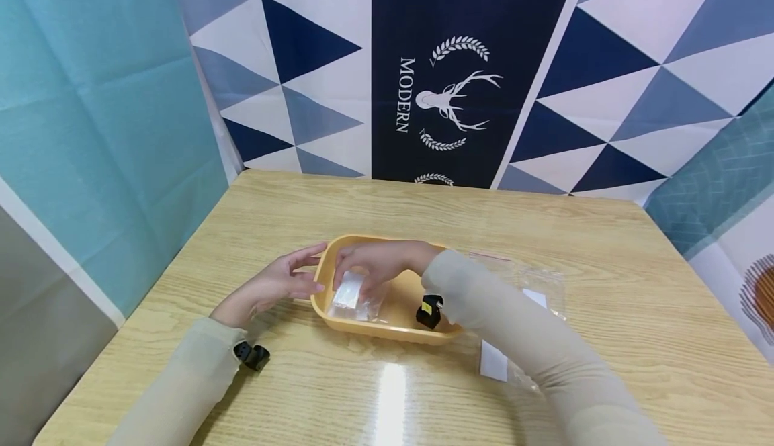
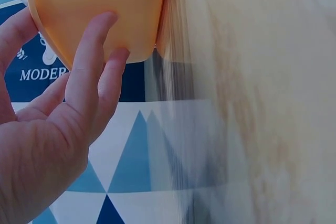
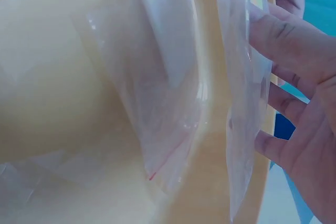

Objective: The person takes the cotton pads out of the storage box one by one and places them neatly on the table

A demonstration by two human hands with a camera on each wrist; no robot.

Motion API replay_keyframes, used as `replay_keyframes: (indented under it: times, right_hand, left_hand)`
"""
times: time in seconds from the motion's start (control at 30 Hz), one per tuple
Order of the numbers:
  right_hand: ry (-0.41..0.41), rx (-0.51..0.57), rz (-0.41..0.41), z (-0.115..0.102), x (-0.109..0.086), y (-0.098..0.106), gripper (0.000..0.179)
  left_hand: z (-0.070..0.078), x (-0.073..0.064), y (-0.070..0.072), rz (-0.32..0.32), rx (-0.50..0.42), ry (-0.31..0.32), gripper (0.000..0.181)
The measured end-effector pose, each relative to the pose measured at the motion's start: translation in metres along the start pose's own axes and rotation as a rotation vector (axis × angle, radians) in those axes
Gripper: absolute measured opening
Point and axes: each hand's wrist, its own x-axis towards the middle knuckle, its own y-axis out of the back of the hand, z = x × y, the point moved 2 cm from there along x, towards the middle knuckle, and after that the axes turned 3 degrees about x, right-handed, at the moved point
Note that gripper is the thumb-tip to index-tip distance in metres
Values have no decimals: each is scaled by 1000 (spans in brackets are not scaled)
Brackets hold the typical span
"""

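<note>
Right fingers [image 3: 287, 100] pinch clear bag [image 3: 241, 98], seemingly inside tub [image 1: 393, 332]

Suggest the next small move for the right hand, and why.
Probably lift the clear bag up out of the tray: the right hand holds it between thumb and fingers, and other bags lie on the table beside the tray.

That bin [image 1: 393, 331] looks smooth plastic, the bags [image 3: 157, 103] glossy clear film, the surface [image 1: 314, 392] shiny wood, the curtain [image 1: 447, 50] cloth.
</note>
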Motion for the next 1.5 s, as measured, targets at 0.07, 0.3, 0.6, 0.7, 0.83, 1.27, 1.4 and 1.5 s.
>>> replay_keyframes:
  times: [0.07, 0.3, 0.6, 0.7, 0.83, 1.27, 1.4, 1.5]
  right_hand:
    - [12, -8, 7, -2, -2, 1, 44]
    - [-19, -10, 19, -8, -10, 3, 42]
    - [-47, -11, 46, -14, -24, 6, 42]
    - [-29, -20, 54, -17, -29, 6, 41]
    - [-2, -28, 67, -20, -36, 7, 42]
    - [-2, -71, 110, -29, -61, 5, 44]
    - [-25, -57, 112, -30, -71, 3, 43]
    - [-38, -49, 114, -29, -79, 0, 42]
  left_hand:
    - [-1, 0, 0, 3, 2, 2, 83]
    - [-2, -1, 1, 10, 10, 0, 83]
    - [-2, -2, -2, 22, 7, 10, 83]
    - [-2, -2, -3, 25, 4, 12, 83]
    - [-3, -2, -3, 30, 0, 14, 82]
    - [-5, -5, -4, 22, -7, -15, 82]
    - [-5, -5, -5, 12, -7, -33, 83]
    - [-4, -5, -5, 4, -5, -38, 83]
